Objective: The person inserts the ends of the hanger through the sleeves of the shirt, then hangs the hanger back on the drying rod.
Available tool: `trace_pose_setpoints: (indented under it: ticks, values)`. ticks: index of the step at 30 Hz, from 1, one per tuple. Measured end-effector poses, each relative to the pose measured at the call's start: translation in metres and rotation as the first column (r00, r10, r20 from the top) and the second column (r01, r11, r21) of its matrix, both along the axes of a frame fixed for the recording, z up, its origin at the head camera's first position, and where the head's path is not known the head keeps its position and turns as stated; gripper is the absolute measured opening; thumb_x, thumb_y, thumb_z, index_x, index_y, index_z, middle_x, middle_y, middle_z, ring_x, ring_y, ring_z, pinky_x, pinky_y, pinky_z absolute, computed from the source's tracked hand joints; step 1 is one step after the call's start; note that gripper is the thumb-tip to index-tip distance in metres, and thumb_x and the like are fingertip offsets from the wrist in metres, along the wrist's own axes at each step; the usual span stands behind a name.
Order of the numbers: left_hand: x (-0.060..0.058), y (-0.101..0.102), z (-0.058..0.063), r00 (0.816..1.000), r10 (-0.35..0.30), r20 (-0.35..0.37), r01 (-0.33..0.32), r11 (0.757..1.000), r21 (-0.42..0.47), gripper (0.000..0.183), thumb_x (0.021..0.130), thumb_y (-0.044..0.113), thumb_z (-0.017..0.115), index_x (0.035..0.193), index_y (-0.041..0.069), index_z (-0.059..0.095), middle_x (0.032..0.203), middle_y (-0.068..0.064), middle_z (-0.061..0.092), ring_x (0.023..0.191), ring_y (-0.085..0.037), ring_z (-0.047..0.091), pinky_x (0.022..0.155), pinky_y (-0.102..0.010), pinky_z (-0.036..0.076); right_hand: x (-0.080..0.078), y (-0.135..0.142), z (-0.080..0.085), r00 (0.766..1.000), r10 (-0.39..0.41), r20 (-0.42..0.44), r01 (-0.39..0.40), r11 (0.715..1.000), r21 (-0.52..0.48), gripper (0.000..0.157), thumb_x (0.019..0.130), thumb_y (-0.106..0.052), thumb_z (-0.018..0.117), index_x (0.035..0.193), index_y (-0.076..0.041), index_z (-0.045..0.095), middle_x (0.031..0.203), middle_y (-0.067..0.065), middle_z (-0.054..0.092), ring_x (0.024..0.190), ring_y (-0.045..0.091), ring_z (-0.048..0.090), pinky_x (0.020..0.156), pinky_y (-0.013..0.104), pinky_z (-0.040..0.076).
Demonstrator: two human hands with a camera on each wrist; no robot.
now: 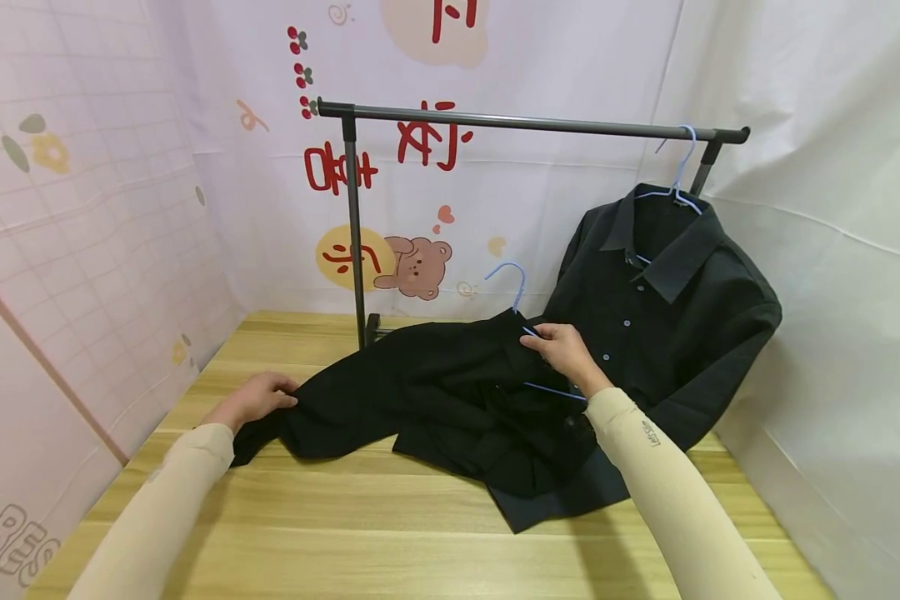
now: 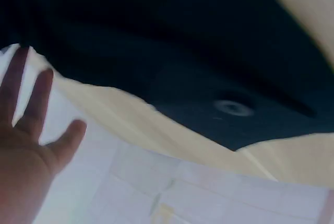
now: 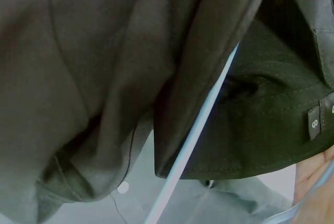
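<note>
A black shirt (image 1: 420,375) lies bunched across the wooden table, one sleeve stretched to the left. My left hand (image 1: 253,398) is at that sleeve's end. In the left wrist view its fingers are fairly straight and spread beside the dark cloth, where a button (image 2: 234,107) shows. At the collar end, my right hand (image 1: 570,354) pinches a blue wire hanger (image 1: 553,390), whose hook rises above the cloth. The right wrist view has the hanger's wire (image 3: 201,119) running past the neck opening, with a small label (image 3: 313,124) inside. The right fingertips are partly hidden there.
A dark metal clothes rack (image 1: 510,122) stands at the back of the wooden table (image 1: 330,533). On its right end, a second dark shirt (image 1: 690,333) hangs from another blue hanger (image 1: 678,175), its lower part reaching the table behind my right forearm. Printed curtains surround the table.
</note>
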State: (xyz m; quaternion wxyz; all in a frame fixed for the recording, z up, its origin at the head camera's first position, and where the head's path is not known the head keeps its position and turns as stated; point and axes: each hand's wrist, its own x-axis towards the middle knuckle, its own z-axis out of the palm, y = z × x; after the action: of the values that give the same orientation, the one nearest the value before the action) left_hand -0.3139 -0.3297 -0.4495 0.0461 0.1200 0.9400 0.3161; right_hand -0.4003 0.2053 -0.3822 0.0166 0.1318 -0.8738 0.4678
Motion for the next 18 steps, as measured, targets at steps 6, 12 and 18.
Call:
trace_pose_setpoints:
  ticks: [6, 12, 18]
  values:
    - [0.003, -0.007, -0.01, 0.994, 0.092, -0.054, -0.095, 0.993, -0.066, 0.016, 0.097, 0.006, 0.06, 0.106, -0.005, 0.068, 0.116, -0.03, 0.061, 0.104, -0.044, 0.057, 0.087, -0.056, 0.045, -0.001, 0.0, -0.003, 1.0, -0.007, 0.01, 0.007, 1.0, -0.005, 0.024, 0.094, -0.031, 0.07, 0.092, -0.007, 0.071, 0.059, 0.001, 0.044, 0.052, 0.019, 0.042, 0.049, 0.031, 0.035]
    - [0.001, -0.011, 0.009, 0.98, 0.194, -0.031, -0.188, 0.973, 0.136, 0.025, 0.104, 0.018, 0.048, 0.11, -0.004, 0.059, 0.111, -0.025, 0.057, 0.095, -0.035, 0.051, 0.08, -0.046, 0.042, 0.0, 0.001, -0.003, 1.0, -0.011, 0.016, 0.012, 1.0, -0.012, 0.025, 0.094, -0.031, 0.07, 0.09, -0.006, 0.07, 0.06, 0.001, 0.044, 0.052, 0.019, 0.042, 0.049, 0.031, 0.035]
    - [-0.004, -0.02, 0.047, 0.971, 0.237, 0.016, -0.228, 0.91, 0.345, 0.036, 0.108, 0.026, 0.035, 0.114, -0.006, 0.049, 0.12, -0.025, 0.045, 0.108, -0.039, 0.04, 0.089, -0.051, 0.033, 0.0, 0.003, 0.0, 0.999, -0.018, 0.03, 0.019, 0.999, -0.039, 0.026, 0.094, -0.03, 0.07, 0.09, -0.005, 0.07, 0.061, 0.002, 0.045, 0.053, 0.019, 0.043, 0.05, 0.031, 0.036]
